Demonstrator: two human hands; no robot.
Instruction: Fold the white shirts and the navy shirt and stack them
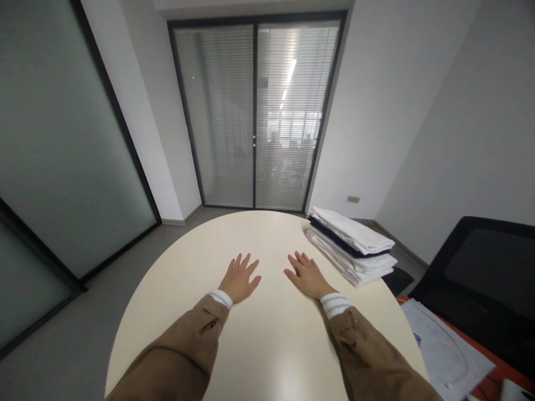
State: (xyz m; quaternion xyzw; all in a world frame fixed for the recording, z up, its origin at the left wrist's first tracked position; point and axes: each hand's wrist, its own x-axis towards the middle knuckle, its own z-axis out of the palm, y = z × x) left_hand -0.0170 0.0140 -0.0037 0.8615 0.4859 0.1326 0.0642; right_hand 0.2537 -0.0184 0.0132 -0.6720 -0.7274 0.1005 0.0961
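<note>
Both of my hands are over a round cream table, palms down. My left hand is left of the table's middle, its fingers spread and nothing in them. On the other side, my right hand also has its fingers apart and holds nothing. Just beyond it to the right, a stack of folded cloths lies near the table's right edge, white above and below with a dark navy layer between. My right hand is nearest to this stack, with a gap between them.
At the right stands a black mesh chair, with a white sheet or bag on an orange-red surface beside the table. Behind the table is a glass door with blinds; a frosted glass panel stands at the left.
</note>
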